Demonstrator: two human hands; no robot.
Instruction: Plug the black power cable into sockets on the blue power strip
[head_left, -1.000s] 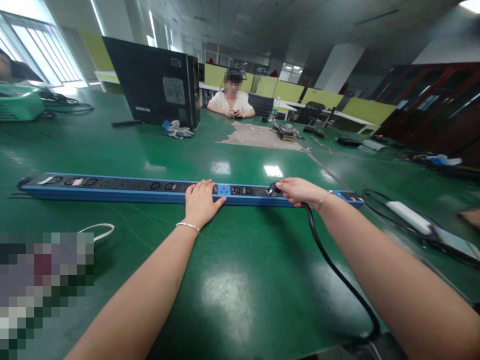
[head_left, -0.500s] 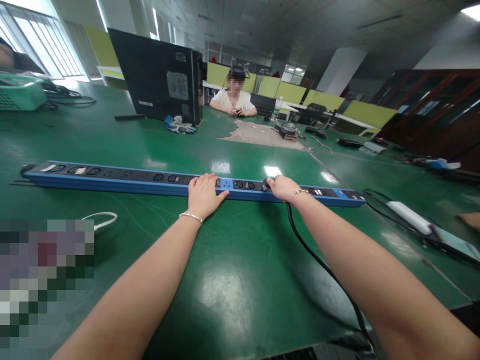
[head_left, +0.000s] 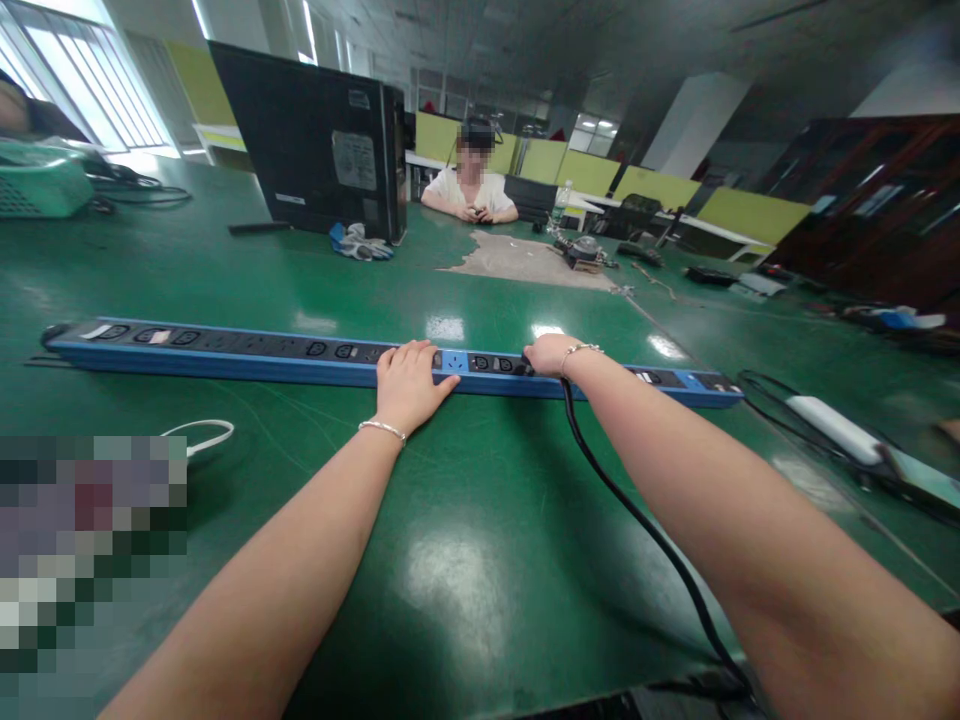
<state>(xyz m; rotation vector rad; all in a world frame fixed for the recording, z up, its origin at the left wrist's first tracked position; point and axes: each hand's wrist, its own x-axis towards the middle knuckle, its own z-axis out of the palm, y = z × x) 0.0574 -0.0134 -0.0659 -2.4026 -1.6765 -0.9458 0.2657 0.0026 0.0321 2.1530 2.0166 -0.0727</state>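
A long blue power strip (head_left: pixel 225 370) with a black socket face lies across the green table. My left hand (head_left: pixel 411 375) grips it near the middle, fingers over the top and thumb along the front edge, just left of a blue socket (head_left: pixel 454 362). Right of that socket, my right hand (head_left: pixel 550 355) is closed around a black plug (head_left: pixel 528 366) at the strip's face. Most of the plug is hidden by the fingers, so I cannot tell how deep it sits. From beneath that hand a thick black cable (head_left: pixel 637 510) hangs down to the table's near edge.
A black computer case (head_left: pixel 300 150) stands at the back left, with gloves (head_left: pixel 360 242) beside it. Across the table (head_left: pixel 465 480) sits a person (head_left: pixel 469 190). A green basket (head_left: pixel 45 185) is far left; a white bar-shaped item (head_left: pixel 836 428) with cables lies right.
My right hand has shifted slightly left and turned over the plug, with the fingers now lower against the strip. My left hand stays in place on the strip.
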